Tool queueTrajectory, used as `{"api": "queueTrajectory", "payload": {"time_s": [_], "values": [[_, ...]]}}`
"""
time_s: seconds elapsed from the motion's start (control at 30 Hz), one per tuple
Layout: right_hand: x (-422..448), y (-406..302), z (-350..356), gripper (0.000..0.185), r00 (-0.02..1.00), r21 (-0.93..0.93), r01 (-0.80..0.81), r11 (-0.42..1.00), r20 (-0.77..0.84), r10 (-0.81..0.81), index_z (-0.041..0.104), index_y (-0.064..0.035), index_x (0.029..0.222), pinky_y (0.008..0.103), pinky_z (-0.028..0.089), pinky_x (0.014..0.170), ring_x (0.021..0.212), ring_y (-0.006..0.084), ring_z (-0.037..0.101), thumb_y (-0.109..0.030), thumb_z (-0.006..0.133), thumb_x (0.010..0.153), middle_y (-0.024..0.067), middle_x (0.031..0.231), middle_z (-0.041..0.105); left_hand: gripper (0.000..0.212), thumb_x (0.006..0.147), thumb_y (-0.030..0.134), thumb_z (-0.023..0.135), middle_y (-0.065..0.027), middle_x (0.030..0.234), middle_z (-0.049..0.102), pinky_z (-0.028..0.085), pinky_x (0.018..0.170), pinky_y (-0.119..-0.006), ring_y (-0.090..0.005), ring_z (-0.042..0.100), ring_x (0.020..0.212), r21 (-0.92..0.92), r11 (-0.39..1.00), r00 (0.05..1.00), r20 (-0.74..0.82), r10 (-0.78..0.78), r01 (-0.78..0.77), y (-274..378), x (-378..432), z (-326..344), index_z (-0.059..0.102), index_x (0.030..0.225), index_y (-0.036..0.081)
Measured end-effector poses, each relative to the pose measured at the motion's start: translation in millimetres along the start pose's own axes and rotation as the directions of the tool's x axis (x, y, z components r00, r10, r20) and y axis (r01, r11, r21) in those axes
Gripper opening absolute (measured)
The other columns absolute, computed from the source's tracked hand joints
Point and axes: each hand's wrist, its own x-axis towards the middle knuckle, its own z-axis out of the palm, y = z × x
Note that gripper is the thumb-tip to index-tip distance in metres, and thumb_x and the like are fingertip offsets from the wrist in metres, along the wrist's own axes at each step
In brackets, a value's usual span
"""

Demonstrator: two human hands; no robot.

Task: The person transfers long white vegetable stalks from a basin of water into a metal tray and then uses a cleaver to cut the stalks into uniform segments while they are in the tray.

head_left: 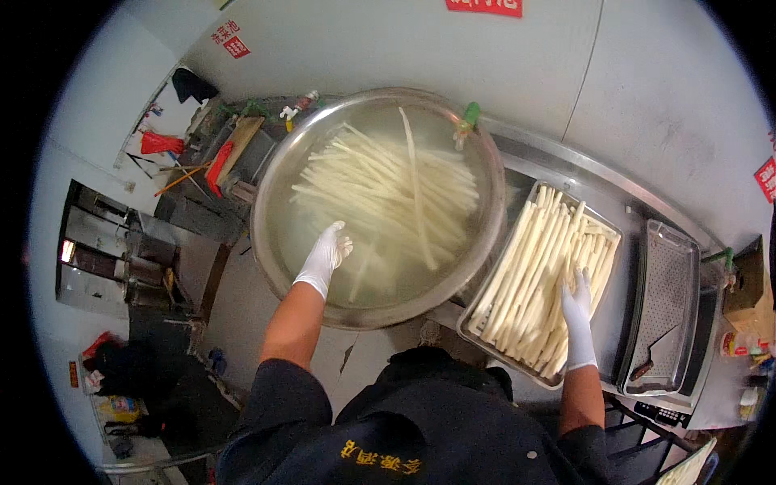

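Observation:
My left hand (329, 253), in a white glove, is over the near left part of a large round metal basin (267, 254) of cloudy water, its fingers apart and nothing seen in them. Many long pale peeled stalks (370, 182) lie in a heap in that water, one longer stalk across the top. To the right, a rectangular metal tray (521, 367) is filled with similar pale stalks (527, 267), laid mostly lengthwise. My right hand (577, 303), also gloved in white, rests on the stalks at the tray's right side; whether its fingers grip any cannot be told.
Right of the filled tray are stacked perforated metal trays (673, 291) with a cleaver (653, 354) on top. A green-handled tap (470, 118) overhangs the basin's far right rim. A wooden board (242, 145) and red gloves (162, 143) are at the left. A cardboard box (749, 297) stands far right.

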Motion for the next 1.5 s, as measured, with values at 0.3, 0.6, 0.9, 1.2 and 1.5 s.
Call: {"api": "queueTrajectory", "payload": {"time_s": [0.3, 0.6, 0.9, 1.2, 1.5], "values": [[-70.0, -67.3, -39.4, 0.059, 0.975, 0.156, 0.020, 0.988, -0.220, 0.015, 0.041, 0.0045, 0.146, 0.0411, 0.022, 0.120, 0.147, 0.0345, 0.030, -0.016, 0.062, 0.094, 0.0243, 0.153, 0.038, 0.054, 0.094, 0.044, 0.056, -0.0093, 0.124, 0.063, 0.050, 0.093, -0.044, -0.0266, 0.060, 0.112, -0.296, 0.953, 0.973, 0.229, 0.009, 0.061, 9.1, 54.1, 79.5, 0.055, 0.134, 0.009], [-68.2, -232.6, -4.0, 0.063, 0.999, 0.175, -0.010, 0.985, 0.051, 0.001, 0.040, -0.0004, 0.148, 0.0430, 0.027, 0.119, 0.143, 0.0324, 0.037, -0.015, 0.060, 0.091, 0.0214, 0.151, 0.043, 0.058, 0.087, 0.031, 0.068, -0.0146, 0.132, 0.055, 0.042, 0.106, -0.051, -0.0313, 0.053, 0.122, -0.588, 0.806, 0.911, 0.366, 0.192, 0.066, 26.5, 112.0, 111.4, 0.050, 0.137, 0.008], [-11.4, -368.0, 130.6, 0.090, 0.831, 0.047, 0.435, 0.899, 0.364, -0.421, 0.032, 0.0055, 0.149, 0.0419, 0.036, 0.114, 0.135, 0.0397, 0.045, -0.029, 0.076, 0.078, 0.0298, 0.143, 0.046, 0.054, 0.082, 0.019, 0.069, -0.0158, 0.124, 0.059, 0.045, 0.102, -0.045, -0.0321, 0.057, 0.115, -0.613, 0.790, 0.821, 0.461, 0.338, 0.019, 92.7, 82.6, 79.3, 0.053, 0.130, -0.001], [20.6, -448.2, 226.3, 0.108, 0.855, -0.032, 0.257, 0.966, 0.474, -0.212, 0.028, -0.0048, 0.152, 0.0429, 0.041, 0.109, 0.127, 0.0418, 0.050, -0.033, 0.084, 0.064, 0.0284, 0.140, 0.047, 0.040, 0.085, 0.013, 0.064, -0.0171, 0.110, 0.060, 0.048, 0.098, -0.040, -0.0289, 0.059, 0.104, -0.606, 0.794, 0.715, 0.535, 0.449, -0.046, 155.5, 12.6, 49.7, 0.054, 0.120, -0.006], [16.2, -471.5, 243.9, 0.077, 0.825, -0.004, 0.546, 0.838, 0.175, -0.537, 0.049, -0.0095, 0.136, 0.0433, 0.050, 0.096, 0.111, 0.0386, 0.063, -0.024, 0.078, 0.066, 0.0233, 0.123, 0.061, 0.040, 0.082, 0.010, 0.067, -0.0135, 0.102, 0.062, 0.052, 0.091, -0.039, -0.0261, 0.063, 0.095, -0.665, 0.726, 0.699, 0.436, 0.567, -0.175, 179.0, -16.3, 24.4, 0.055, 0.118, -0.004]]}}
